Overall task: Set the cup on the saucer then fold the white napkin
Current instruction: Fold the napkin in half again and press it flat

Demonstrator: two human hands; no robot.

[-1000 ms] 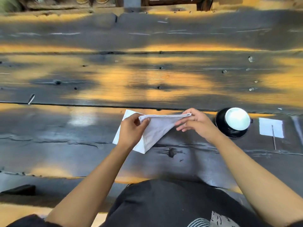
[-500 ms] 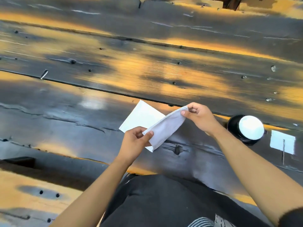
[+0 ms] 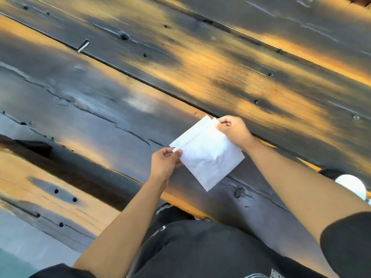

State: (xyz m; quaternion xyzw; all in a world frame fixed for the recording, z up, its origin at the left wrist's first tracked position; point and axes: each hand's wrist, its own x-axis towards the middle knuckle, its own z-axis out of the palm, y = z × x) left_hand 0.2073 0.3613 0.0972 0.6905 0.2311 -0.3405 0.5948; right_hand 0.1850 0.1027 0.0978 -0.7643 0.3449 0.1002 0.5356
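The white napkin (image 3: 208, 155) lies folded over on the dark wooden table (image 3: 100, 109), its top layer nearly lined up with the lower one. My left hand (image 3: 165, 163) pinches the near left corner of the fold. My right hand (image 3: 232, 130) pinches the far corner. At the right edge of the view the white cup (image 3: 351, 186) sits on the black saucer (image 3: 329, 173); both are partly hidden behind my right forearm and cut by the frame.
The table is made of wide dark planks with orange patches, gaps and knot holes. A small pale peg (image 3: 83, 45) lies in a plank gap at the far left. A wooden bench (image 3: 50, 199) runs below the table's near edge on the left.
The raised napkin flap has been brought over and laid down onto the lower layer. Both hands kept their pinch on the corners. The view has swung left, pushing the cup to the right edge.
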